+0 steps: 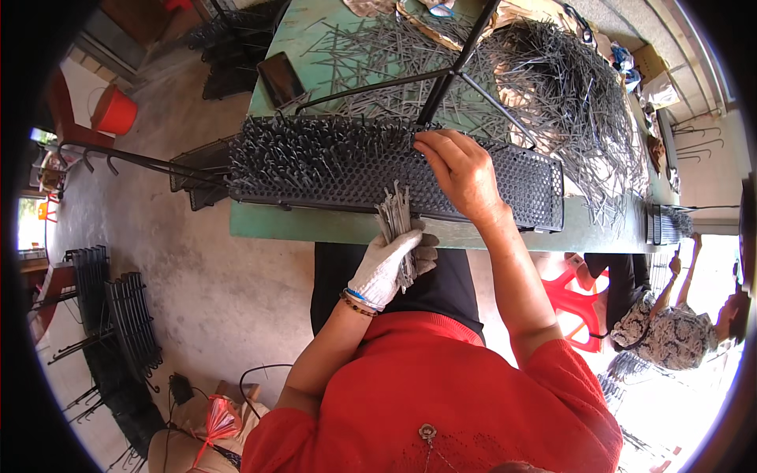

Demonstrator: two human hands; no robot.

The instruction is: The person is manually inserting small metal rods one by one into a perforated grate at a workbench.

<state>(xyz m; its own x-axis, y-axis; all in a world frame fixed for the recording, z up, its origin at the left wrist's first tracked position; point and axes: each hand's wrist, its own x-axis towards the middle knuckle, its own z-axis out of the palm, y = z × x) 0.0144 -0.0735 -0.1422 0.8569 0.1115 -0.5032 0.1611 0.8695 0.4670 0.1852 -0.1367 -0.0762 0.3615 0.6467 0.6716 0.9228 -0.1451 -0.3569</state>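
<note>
A long black perforated tray (520, 185) lies across the table's near edge. Thin dark strips (307, 154) stand packed upright in the holes of its left part, while the holes on the right show bare. My left hand (385, 266), in a white knitted glove, is closed around a bundle of thin grey metal strips (396, 211) just in front of the tray. Bare and bent at the fingers, my right hand (461, 175) is over the tray's middle, by the border of the filled part. Its fingertips are pinched together; anything between them is too small to make out.
Loose strips (583, 102) lie heaped on the green table (303, 227). A black rod frame (453, 72) rises behind the tray, near a dark flat device (280, 79). Another person (666, 327) is at the right, near a red stool (579, 303). Black racks (130, 323) are at left.
</note>
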